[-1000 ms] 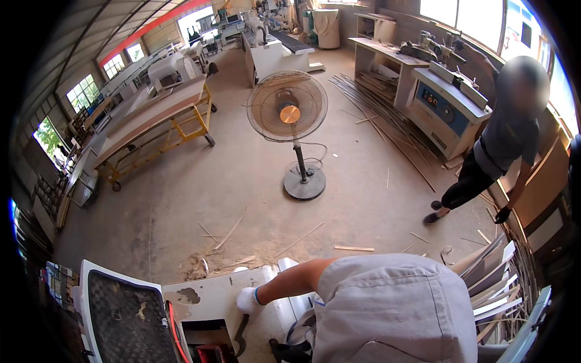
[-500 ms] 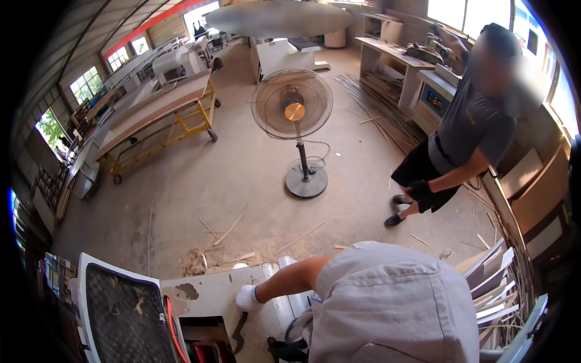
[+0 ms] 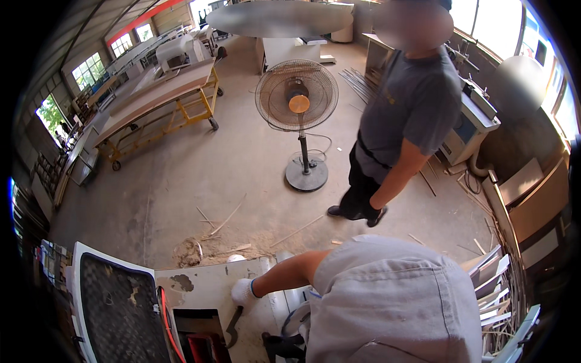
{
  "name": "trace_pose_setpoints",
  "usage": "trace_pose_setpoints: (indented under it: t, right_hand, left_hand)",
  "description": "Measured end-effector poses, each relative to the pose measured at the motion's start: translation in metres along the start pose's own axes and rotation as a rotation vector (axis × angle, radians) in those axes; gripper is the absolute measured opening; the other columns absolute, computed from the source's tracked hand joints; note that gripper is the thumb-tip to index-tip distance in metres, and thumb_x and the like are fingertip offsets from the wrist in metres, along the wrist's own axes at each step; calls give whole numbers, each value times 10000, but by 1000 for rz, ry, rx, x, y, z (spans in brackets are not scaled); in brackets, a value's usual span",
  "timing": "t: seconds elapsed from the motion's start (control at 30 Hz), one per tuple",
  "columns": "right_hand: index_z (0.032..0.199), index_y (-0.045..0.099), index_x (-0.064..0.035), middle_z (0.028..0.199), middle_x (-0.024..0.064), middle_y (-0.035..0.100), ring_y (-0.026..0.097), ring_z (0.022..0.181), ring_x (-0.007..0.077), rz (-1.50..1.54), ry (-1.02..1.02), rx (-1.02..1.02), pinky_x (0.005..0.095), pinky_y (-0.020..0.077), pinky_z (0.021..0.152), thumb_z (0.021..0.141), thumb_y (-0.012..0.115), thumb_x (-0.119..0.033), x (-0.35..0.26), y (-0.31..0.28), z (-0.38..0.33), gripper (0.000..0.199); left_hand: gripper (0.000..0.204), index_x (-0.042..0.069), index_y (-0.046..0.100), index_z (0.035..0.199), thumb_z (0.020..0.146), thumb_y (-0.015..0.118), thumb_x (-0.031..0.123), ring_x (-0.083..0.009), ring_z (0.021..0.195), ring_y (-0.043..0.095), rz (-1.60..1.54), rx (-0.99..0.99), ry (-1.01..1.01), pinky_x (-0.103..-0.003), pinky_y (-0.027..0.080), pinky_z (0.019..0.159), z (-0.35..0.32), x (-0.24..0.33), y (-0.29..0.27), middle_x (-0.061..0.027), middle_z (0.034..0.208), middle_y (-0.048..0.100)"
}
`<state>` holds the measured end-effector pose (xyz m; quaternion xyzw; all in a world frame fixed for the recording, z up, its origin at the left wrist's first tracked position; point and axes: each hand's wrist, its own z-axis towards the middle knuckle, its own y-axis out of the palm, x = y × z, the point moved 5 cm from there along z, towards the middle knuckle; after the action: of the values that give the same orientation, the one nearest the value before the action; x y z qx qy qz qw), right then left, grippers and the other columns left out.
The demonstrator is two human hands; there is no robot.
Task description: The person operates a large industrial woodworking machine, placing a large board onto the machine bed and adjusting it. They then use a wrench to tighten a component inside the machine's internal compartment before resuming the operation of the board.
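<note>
A workshop's concrete floor (image 3: 181, 206) spreads beyond a worn white machine top (image 3: 200, 288). From a grey sleeve (image 3: 393, 296), the bare right forearm (image 3: 287, 273) reaches leftward and slightly down, its gloved right hand (image 3: 243, 293) closed around the upper end of a dark hooked tool (image 3: 232, 330) beside a rectangular opening (image 3: 192, 321). The left hand is out of view; its grip I cannot tell.

Lever (image 3: 234, 319) just nearside of fingers (image 3: 238, 298); left: opening (image 3: 196, 322), cord (image 3: 165, 316), panel (image 3: 121, 314). Fan (image 3: 296, 104) beyond; co-worker (image 3: 411, 103) beyond-right; offcuts (image 3: 497, 302) far right.

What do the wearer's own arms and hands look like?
The right hand wears a white glove with a blue cuff edge; a loose, pale grey sleeve with stitched seams leaves the forearm bare. The left hand is out of view.
</note>
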<state>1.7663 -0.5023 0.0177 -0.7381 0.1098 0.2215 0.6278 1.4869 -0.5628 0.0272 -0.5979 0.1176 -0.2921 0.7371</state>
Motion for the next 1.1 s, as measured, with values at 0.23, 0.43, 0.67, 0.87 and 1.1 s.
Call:
trace_pose_setpoints:
  t: [0.23, 0.43, 0.67, 0.87, 1.1]
  right_hand:
    - [852, 805, -145, 812, 132, 741, 717, 812, 375, -18, -11, -6, 477, 575, 740, 786, 684, -570, 5, 2, 2, 448]
    - [852, 805, -148, 819, 126, 744, 717, 824, 370, -11, 19, -34, 477, 574, 742, 787, 683, -566, 1, -3, -4, 441]
    - [875, 811, -114, 856, 155, 753, 721, 822, 382, 53, 64, -37, 463, 579, 758, 735, 729, -624, -2, -2, -5, 535]
    - [873, 806, -104, 857, 173, 749, 724, 840, 387, 23, 39, -11, 472, 589, 763, 740, 762, -597, 4, -4, -2, 512]
    - [931, 806, -130, 885, 153, 755, 728, 860, 377, -7, 14, -88, 481, 584, 768, 793, 732, -579, 3, 5, 7, 476]
  left_hand:
    - [294, 190, 739, 1219, 968, 679, 330, -323, 983, 690, 0, -7, 8, -455, 575, 805, -1, -4, -2, -113, 1158, 700]
    - [290, 190, 739, 1220, 971, 676, 327, -322, 981, 690, 11, -11, 11, -453, 575, 803, -3, -9, -7, -112, 1158, 700]
    - [286, 190, 739, 1220, 975, 673, 322, -321, 978, 691, 14, -25, -2, -451, 575, 801, -9, -17, -11, -111, 1157, 700]
    - [282, 190, 739, 1220, 978, 670, 319, -321, 976, 691, 16, 17, -42, -449, 575, 799, -15, -18, -10, -110, 1156, 700]
    - [278, 190, 739, 1220, 982, 667, 314, -320, 974, 691, 99, -89, -202, -446, 575, 797, -69, -63, -18, -109, 1155, 700]
